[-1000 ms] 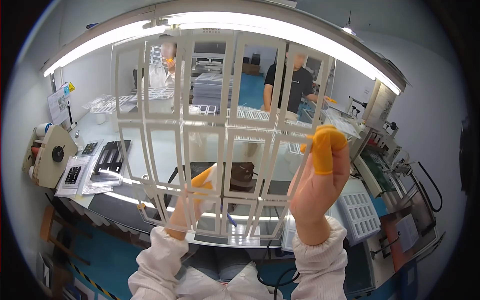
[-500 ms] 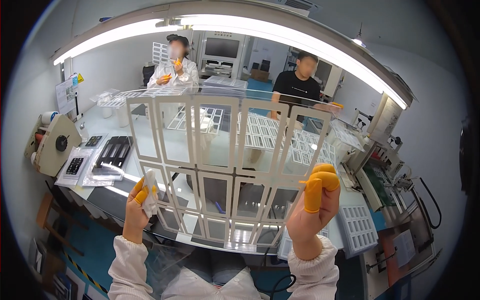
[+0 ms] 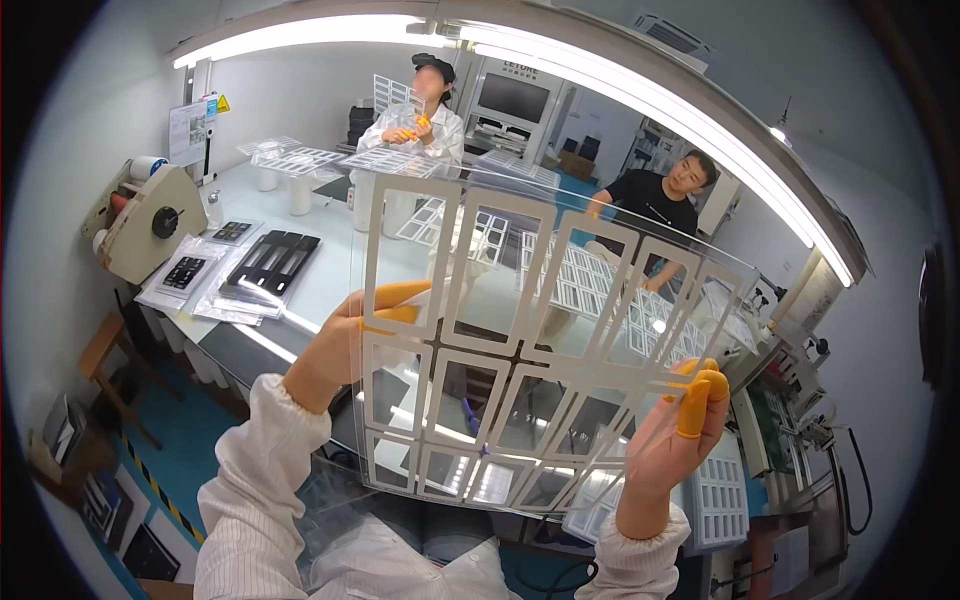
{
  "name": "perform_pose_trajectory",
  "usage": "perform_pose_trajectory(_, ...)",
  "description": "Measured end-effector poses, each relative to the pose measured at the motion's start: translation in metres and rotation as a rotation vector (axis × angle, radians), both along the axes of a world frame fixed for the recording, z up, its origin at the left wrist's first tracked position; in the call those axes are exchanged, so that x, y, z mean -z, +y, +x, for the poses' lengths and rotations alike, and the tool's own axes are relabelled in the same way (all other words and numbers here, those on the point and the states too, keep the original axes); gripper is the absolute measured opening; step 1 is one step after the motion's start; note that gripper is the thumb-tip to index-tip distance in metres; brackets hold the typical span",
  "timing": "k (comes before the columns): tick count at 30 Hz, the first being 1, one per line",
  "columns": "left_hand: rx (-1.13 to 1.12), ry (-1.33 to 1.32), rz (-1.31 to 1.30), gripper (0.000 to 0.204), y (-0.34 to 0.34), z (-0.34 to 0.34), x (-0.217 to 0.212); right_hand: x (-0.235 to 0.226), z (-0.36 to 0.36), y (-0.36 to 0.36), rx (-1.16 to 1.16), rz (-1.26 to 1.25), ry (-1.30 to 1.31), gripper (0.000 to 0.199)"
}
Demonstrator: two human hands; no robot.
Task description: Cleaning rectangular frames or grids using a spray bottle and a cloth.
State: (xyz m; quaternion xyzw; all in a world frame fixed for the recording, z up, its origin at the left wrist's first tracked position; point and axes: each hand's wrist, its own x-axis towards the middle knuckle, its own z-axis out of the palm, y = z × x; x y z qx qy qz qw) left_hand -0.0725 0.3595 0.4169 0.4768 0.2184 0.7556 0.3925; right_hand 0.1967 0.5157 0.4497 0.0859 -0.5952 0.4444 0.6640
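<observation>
A large clear sheet (image 3: 520,352) printed with rows of white rectangular frames stands tilted before me. My right hand (image 3: 675,430), wearing yellow finger cots, pinches its right edge. At the left edge is my left hand (image 3: 335,345), also in yellow finger cots. Its fingers are bent around a white cloth (image 3: 425,300), only partly visible, and overlap the sheet's left frames. Whether those fingers lie before or behind the sheet is hard to tell.
Similar framed sheets rest on white stands (image 3: 300,195) across the table. Black panels (image 3: 270,262) and bagged parts (image 3: 185,272) lie left, near a tape dispenser machine (image 3: 150,215). Two people (image 3: 415,130) are across the table. Stacked white trays (image 3: 720,500) stand right.
My left hand has moved right and up, from beside the sheet to overlapping its left edge with the cloth. The sheet and my right hand have shifted right, and the view has turned.
</observation>
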Motion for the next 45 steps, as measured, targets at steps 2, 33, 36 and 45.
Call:
perform_pose_trajectory(2,-0.060,0.145,0.011,0.039,0.006,-0.005,-0.010,-0.002,-0.001,-0.005,-0.009,-0.007,-0.002,0.019)
perform_pose_trajectory(33,0.542,0.047,0.177,0.033,0.047,0.000,-0.100,0.000,0.023,-0.002,-0.016,-0.057,-0.047,0.021)
perform_pose_trajectory(36,0.093,0.103,0.212,0.034,0.032,-0.036,-0.095,-0.001,0.021,-0.003,0.006,-0.032,-0.081,0.022)
perform_pose_trajectory(45,-0.817,0.409,0.328,0.034,-0.043,-0.039,-0.110,-0.007,0.026,0.005,0.152,-0.054,-0.027,0.017)
